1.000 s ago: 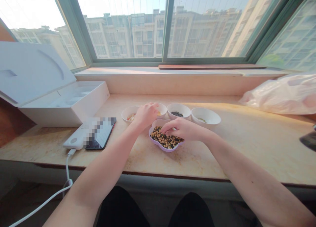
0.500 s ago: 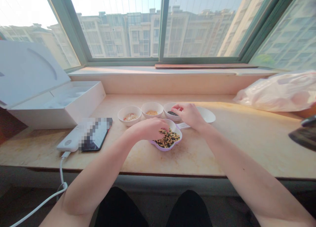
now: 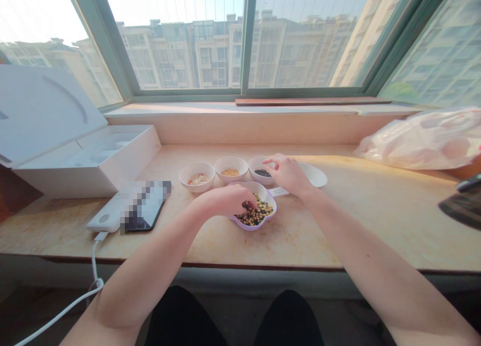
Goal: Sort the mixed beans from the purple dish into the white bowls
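Note:
A purple flower-shaped dish [image 3: 270, 209] of mixed dark and yellow beans sits on the stone counter. My left hand [image 3: 225, 200] reaches into it with fingers pinched on a bean too small to name. My right hand [image 3: 287, 173] hovers over the white bowl of black beans [image 3: 259, 165], thumb and forefinger pinched together; what they hold is too small to see. Behind the dish stand a bowl of pale pieces [image 3: 197, 175], a bowl of yellow grains [image 3: 230, 167] and a bowl [image 3: 315, 175] partly hidden by my right hand.
An open white box [image 3: 86, 155] stands at the left. A power bank [image 3: 108, 213] with a white cable and a phone [image 3: 146, 213] lie beside it. A plastic bag [image 3: 421, 140] rests at the right. A dark object [image 3: 460, 205] shows at the right edge.
My left hand left the back bowls and went into the purple dish. My right hand left the dish and moved to the black-bean bowl, where its fingers dipped slightly.

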`<act>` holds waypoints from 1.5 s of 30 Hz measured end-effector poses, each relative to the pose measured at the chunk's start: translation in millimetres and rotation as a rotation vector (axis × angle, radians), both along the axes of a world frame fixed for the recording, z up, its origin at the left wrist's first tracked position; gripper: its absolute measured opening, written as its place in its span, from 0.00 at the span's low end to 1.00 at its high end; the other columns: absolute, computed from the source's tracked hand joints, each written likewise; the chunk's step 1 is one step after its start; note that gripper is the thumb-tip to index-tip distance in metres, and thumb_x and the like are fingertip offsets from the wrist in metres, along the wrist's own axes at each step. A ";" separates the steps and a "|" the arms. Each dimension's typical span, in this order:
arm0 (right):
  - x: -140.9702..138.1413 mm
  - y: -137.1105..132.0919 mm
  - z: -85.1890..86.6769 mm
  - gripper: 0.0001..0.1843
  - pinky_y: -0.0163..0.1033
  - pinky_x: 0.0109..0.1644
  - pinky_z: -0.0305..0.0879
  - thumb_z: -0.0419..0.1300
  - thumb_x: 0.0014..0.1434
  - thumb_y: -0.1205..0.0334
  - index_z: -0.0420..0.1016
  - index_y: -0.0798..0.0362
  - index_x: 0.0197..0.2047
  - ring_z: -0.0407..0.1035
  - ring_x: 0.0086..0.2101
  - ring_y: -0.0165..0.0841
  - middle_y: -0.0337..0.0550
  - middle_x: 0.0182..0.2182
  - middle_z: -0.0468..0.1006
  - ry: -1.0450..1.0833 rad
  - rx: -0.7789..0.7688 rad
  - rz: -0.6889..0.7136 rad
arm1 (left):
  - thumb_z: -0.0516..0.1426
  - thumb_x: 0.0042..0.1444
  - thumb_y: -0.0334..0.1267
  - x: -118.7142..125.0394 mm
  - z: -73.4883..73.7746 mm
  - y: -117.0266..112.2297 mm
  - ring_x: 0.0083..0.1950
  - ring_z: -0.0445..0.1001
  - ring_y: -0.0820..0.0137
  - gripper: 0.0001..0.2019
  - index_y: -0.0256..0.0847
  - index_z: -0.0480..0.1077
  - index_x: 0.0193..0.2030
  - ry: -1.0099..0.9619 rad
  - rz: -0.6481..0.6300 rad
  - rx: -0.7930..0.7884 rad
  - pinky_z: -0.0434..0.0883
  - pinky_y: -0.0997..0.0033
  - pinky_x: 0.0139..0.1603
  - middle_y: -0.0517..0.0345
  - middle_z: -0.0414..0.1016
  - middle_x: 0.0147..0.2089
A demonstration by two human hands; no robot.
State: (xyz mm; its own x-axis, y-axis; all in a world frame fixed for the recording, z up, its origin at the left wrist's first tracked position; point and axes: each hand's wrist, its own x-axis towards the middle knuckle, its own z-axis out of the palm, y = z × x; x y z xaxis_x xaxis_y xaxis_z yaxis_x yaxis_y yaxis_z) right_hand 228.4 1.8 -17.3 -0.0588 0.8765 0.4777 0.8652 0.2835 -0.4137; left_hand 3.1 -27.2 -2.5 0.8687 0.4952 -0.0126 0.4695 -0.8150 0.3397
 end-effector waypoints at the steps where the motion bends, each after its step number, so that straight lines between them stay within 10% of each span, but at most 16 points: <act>1: -0.2 0.0 -0.2 0.12 0.44 0.45 0.69 0.62 0.64 0.61 0.86 0.53 0.45 0.73 0.33 0.37 0.47 0.38 0.82 -0.010 0.000 0.007 | 0.58 0.54 0.21 0.2 -1.3 0.7 0.43 0.80 0.64 0.17 0.47 0.82 0.40 -0.010 0.005 0.002 0.72 0.71 0.43 0.59 0.85 0.43; 19: -0.2 3.0 -4.4 0.09 0.42 0.43 0.68 0.64 0.64 0.60 0.86 0.52 0.43 0.73 0.32 0.36 0.46 0.39 0.83 -0.035 0.019 0.041 | 0.58 0.58 0.23 -0.7 5.8 -0.3 0.45 0.80 0.65 0.14 0.38 0.82 0.44 -0.065 0.067 -0.174 0.71 0.71 0.48 0.53 0.86 0.44; 31: -5.8 -5.8 5.8 0.08 0.43 0.45 0.70 0.64 0.61 0.65 0.85 0.53 0.41 0.74 0.33 0.36 0.47 0.41 0.86 0.150 0.018 0.015 | 0.58 0.65 0.31 -0.7 2.5 2.0 0.45 0.82 0.65 0.12 0.45 0.83 0.46 -0.222 0.246 0.065 0.72 0.68 0.49 0.57 0.86 0.45; 40: -18.2 -18.0 12.2 0.17 0.32 0.18 0.56 0.66 0.62 0.47 0.82 0.54 0.41 0.67 0.21 0.26 0.49 0.37 0.83 0.774 -0.658 0.498 | 0.62 0.65 0.34 -1.0 2.6 6.8 0.45 0.83 0.67 0.09 0.45 0.83 0.48 -0.675 0.414 0.267 0.75 0.68 0.53 0.57 0.87 0.44; 45: -23.8 -25.1 9.4 0.26 0.31 0.21 0.57 0.70 0.56 0.37 0.84 0.54 0.38 0.68 0.25 0.24 0.47 0.39 0.81 0.806 -0.695 0.606 | 0.60 0.65 0.29 1.6 -2.0 6.3 0.41 0.82 0.69 0.11 0.46 0.83 0.48 -0.669 0.352 0.311 0.75 0.70 0.49 0.60 0.86 0.39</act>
State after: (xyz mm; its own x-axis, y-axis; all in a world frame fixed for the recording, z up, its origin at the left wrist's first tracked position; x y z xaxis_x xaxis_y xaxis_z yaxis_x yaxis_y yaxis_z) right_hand 204.6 -23.2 -7.9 -0.4499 0.8930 0.0072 0.0965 0.0566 -0.9937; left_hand 4.7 -20.9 -4.5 0.4368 0.6356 0.6365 0.4935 -0.7610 0.4212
